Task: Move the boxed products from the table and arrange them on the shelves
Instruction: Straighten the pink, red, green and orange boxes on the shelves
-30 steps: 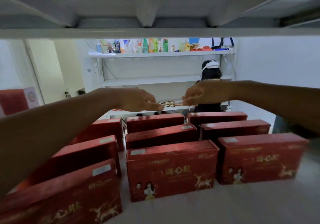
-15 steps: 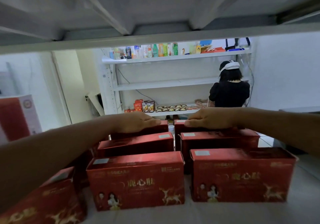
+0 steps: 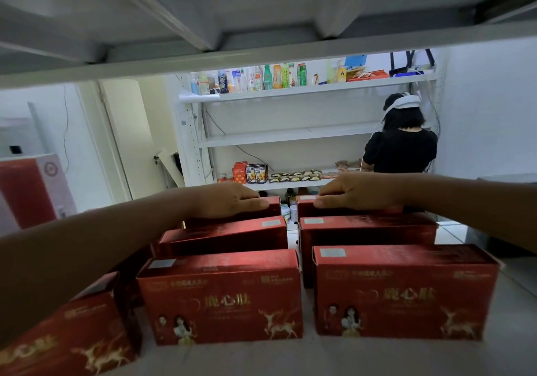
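Observation:
Several red boxed products stand in rows on the white shelf (image 3: 319, 358) in front of me. Two front boxes (image 3: 223, 297) (image 3: 404, 291) face me, and two more (image 3: 226, 234) (image 3: 366, 230) stand behind them. My left hand (image 3: 232, 199) rests on top of the rear left box (image 3: 273, 204), fingers fairly straight and pointing right. My right hand (image 3: 357, 191) rests on top of the rear right box (image 3: 305, 204), fingers pointing left. A narrow gap separates the two rear boxes. Another red box (image 3: 66, 335) stands at the near left, partly under my forearm.
The underside of the shelf above (image 3: 261, 53) hangs low over my arms. Beyond the boxes a white rack (image 3: 290, 137) holds bottles and snacks, with a person in black (image 3: 402, 149) at it. A red and white carton (image 3: 29, 189) stands at the left.
Both hands dropped from mid-air onto the tops of the two rear boxes and stay there. The view has shifted left and closer, and the two rear boxes now sit slightly apart.

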